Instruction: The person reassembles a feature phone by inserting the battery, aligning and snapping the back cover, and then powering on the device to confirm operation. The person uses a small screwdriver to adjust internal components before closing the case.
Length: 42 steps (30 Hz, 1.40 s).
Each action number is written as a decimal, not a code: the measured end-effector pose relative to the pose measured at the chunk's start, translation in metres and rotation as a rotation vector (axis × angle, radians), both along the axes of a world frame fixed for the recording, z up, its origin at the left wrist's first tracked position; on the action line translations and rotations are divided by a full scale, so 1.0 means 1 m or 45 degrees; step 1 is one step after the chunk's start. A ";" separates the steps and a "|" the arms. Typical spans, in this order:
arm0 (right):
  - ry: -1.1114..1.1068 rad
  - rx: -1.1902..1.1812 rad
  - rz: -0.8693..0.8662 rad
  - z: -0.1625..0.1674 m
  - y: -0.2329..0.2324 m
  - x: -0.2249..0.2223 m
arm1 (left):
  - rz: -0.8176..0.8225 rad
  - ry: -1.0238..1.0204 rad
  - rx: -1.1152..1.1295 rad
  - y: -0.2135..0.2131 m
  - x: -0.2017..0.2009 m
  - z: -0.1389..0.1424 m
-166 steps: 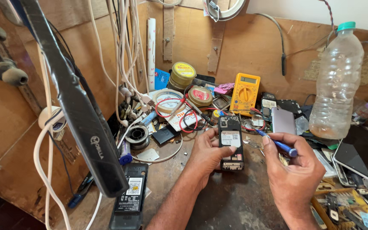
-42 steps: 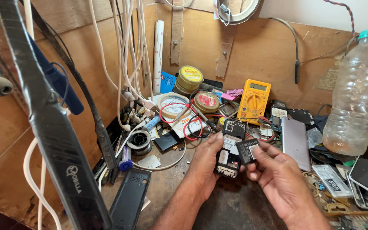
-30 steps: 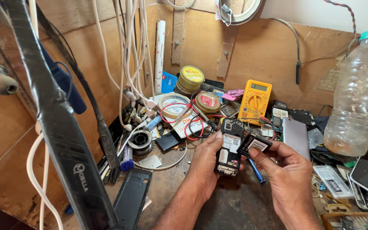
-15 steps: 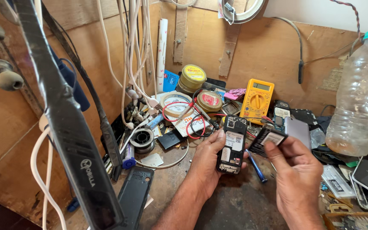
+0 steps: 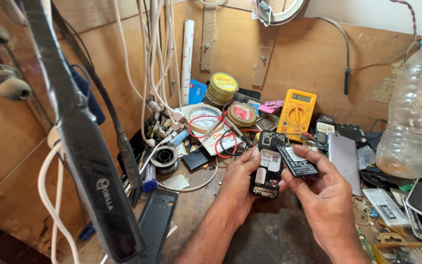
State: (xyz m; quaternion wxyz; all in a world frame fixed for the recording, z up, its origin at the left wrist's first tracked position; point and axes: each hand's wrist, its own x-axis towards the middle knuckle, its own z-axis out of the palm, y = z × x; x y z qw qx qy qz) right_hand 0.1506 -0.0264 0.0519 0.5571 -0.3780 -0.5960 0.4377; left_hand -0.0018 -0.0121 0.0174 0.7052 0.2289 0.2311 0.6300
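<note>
The left hand (image 5: pixel 238 183) was closed around an opened black mobile phone (image 5: pixel 267 164), holding it back-up above the wooden workbench (image 5: pixel 264 234). The right hand (image 5: pixel 326 195) pinched a flat black battery (image 5: pixel 297 161) between thumb and fingers, just beside the phone's upper edge. A yellow multimeter (image 5: pixel 296 110) stood behind, near a plastic bottle (image 5: pixel 413 115).
</note>
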 end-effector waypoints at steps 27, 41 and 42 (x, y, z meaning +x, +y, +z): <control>-0.382 0.292 -0.174 0.001 -0.009 -0.009 | 0.097 0.242 0.076 -0.002 0.007 -0.005; -0.656 0.446 -0.299 0.008 -0.013 -0.012 | 0.060 0.224 0.039 -0.005 0.006 0.002; -0.637 0.435 -0.285 0.008 -0.013 -0.013 | 0.060 0.220 0.044 -0.004 0.007 0.001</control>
